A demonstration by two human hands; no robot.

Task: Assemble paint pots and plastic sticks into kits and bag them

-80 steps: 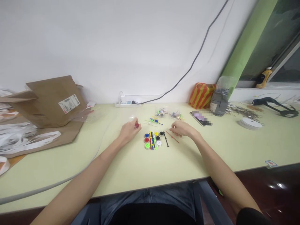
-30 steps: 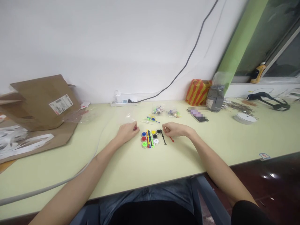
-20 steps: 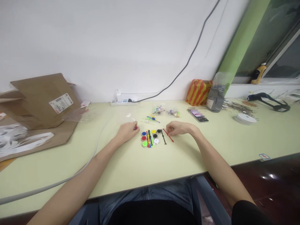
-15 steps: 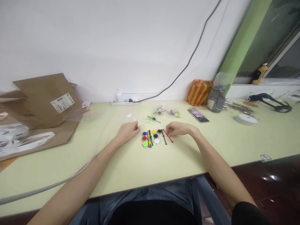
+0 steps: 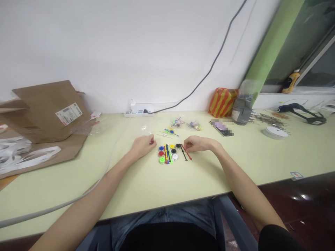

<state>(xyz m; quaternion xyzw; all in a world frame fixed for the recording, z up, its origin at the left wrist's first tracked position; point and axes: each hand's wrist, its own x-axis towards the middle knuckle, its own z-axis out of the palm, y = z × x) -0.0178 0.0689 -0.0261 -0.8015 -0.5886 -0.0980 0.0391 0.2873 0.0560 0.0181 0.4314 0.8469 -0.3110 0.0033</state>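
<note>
My left hand rests on the table with its fingers closed on a small dark red disc. My right hand pinches the upper end of a red plastic arrow, which lies slanted on the table. Just left of it is a black arrow, close to the red one near the top. Between my hands stand several round pieces in small columns, among them a blue disc, a light green disc and a white disc. A row of coloured arrows lies between these columns.
Behind are loose blue and yellow arrows and clear bags of parts. A phone, a striped bag and a white spool are to the right. A cardboard box and a grey cable are on the left.
My right hand has shifted slightly left with the red arrow, bringing it nearer the black arrow. My left hand has stayed in place.
</note>
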